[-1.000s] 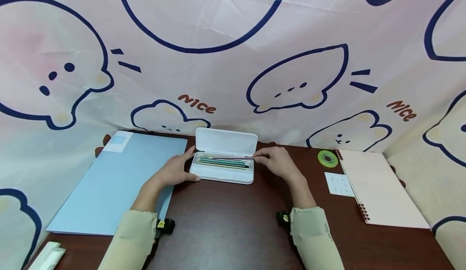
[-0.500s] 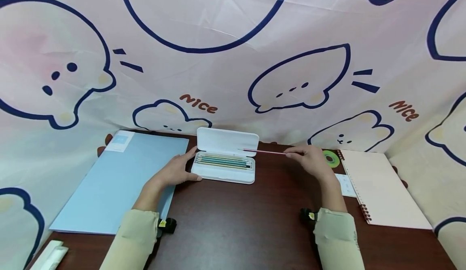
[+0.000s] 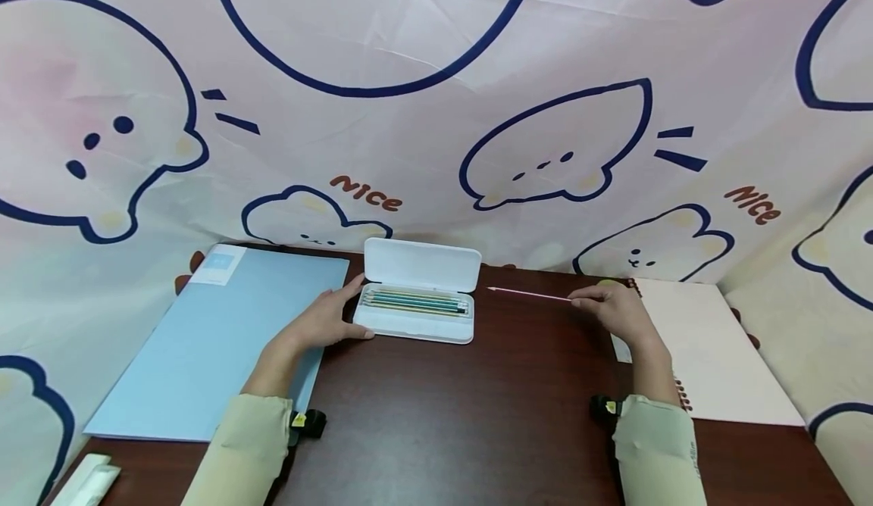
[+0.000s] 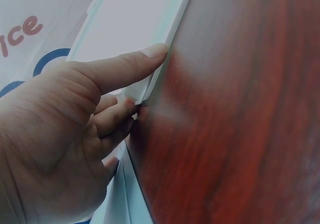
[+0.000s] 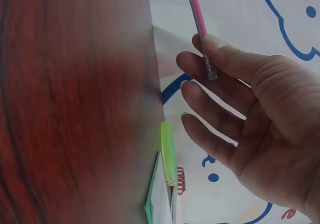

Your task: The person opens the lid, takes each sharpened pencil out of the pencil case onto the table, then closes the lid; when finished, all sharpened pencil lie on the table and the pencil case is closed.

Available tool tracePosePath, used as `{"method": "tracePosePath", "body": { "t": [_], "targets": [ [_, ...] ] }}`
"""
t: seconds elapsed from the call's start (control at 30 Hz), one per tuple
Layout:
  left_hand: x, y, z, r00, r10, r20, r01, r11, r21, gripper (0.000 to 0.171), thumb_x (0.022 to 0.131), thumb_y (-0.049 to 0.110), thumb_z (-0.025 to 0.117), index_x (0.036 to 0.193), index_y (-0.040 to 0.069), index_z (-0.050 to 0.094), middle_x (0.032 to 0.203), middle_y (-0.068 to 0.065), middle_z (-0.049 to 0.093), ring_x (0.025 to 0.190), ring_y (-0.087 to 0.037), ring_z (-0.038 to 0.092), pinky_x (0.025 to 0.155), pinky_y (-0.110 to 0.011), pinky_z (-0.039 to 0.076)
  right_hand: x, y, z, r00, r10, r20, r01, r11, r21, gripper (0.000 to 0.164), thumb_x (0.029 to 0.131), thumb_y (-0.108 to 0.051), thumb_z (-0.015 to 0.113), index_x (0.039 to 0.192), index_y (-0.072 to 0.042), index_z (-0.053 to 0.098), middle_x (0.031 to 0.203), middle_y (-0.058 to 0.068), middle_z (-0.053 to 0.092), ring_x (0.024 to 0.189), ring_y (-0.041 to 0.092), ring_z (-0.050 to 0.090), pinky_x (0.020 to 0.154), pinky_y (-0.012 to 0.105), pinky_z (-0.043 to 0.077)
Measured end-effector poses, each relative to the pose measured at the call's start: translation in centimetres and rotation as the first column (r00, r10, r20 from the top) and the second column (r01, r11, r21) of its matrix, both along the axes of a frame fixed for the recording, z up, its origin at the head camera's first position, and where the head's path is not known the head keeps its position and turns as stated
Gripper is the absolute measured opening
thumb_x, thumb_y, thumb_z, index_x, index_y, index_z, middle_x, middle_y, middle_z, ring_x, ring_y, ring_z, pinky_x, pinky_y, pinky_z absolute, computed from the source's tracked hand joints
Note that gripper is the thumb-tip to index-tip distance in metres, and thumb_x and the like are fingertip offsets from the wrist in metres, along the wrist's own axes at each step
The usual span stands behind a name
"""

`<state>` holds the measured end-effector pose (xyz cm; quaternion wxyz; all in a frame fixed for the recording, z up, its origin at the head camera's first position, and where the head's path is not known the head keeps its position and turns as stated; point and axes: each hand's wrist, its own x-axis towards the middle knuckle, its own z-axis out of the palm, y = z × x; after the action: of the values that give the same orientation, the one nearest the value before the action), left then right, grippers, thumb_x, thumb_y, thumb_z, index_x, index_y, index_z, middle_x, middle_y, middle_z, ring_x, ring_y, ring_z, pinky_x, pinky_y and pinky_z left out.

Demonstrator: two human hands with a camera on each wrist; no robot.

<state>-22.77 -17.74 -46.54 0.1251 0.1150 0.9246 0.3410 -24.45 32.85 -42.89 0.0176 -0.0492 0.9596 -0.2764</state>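
An open white pencil case [image 3: 423, 262] stands at the back middle of the table, lid raised, with several green and yellowish pencils [image 3: 417, 302] lying in it. My left hand [image 3: 322, 320] holds its left end; in the left wrist view the thumb [image 4: 127, 68] lies along the front edge and the other fingers are at the short side. To the right, my right hand [image 3: 619, 313] pinches a pink pencil [image 3: 528, 292] near its blunt end between thumb and index finger. The pencil points left, toward the case. The other fingers [image 5: 212, 106] of that hand are spread, loosely bent.
A light blue folder [image 3: 225, 347] lies at the left, white packets [image 3: 90, 479] at the front left. On the right are a spiral notebook [image 3: 723, 354], a small card [image 3: 621, 350] and a green ring-shaped disc [image 5: 168, 151], partly hidden by my hand. A printed cloth hangs behind.
My right hand has drawn the pink pencil out of the case and carried it rightward, toward the disc and notebook. My left hand stays on the case.
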Motion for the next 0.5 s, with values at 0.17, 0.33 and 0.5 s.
{"method": "tracePosePath", "body": {
  "t": [0.17, 0.33, 0.5],
  "targets": [
    [-0.08, 0.01, -0.08, 1.0, -0.001, -0.004, 0.001, 1.0, -0.009, 0.11, 0.082, 0.039, 0.084, 0.164, 0.016, 0.014, 0.162, -0.021, 0.035, 0.15, -0.056, 0.019, 0.117, -0.073, 0.024, -0.21, -0.33, -0.31, 1.0, -0.015, 0.007, 0.014, 1.0, 0.007, 0.023, 0.098, -0.031, 0.068, 0.111, -0.016, 0.08, 0.119, 0.014, 0.071, 0.111, 0.031, 0.06, 0.092, 0.05, 0.053],
    [-0.08, 0.04, -0.12, 1.0, 0.004, -0.002, -0.004, 1.0, -0.002, 0.11, 0.082, 0.04, 0.084, 0.164, 0.018, 0.014, 0.163, -0.02, 0.035, 0.149, -0.056, 0.019, 0.115, -0.074, 0.025, -0.14, -0.46, -0.54, 1.0, -0.002, 0.022, 0.002, 1.0, -0.006, 0.021, 0.097, -0.028, 0.069, 0.111, -0.015, 0.08, 0.114, 0.011, 0.071, 0.104, 0.026, 0.059, 0.085, 0.038, 0.051],
    [-0.06, 0.02, -0.1, 1.0, 0.008, 0.001, -0.008, 1.0, -0.004, 0.11, 0.082, 0.041, 0.084, 0.164, 0.019, 0.014, 0.163, -0.02, 0.035, 0.149, -0.056, 0.019, 0.115, -0.075, 0.024, -0.21, -0.3, -0.68, 0.999, 0.01, 0.034, -0.009, 0.999, -0.046, 0.023, 0.097, -0.03, 0.07, 0.111, -0.016, 0.08, 0.109, 0.009, 0.073, 0.1, 0.022, 0.061, 0.081, 0.032, 0.051]
  ]
}}
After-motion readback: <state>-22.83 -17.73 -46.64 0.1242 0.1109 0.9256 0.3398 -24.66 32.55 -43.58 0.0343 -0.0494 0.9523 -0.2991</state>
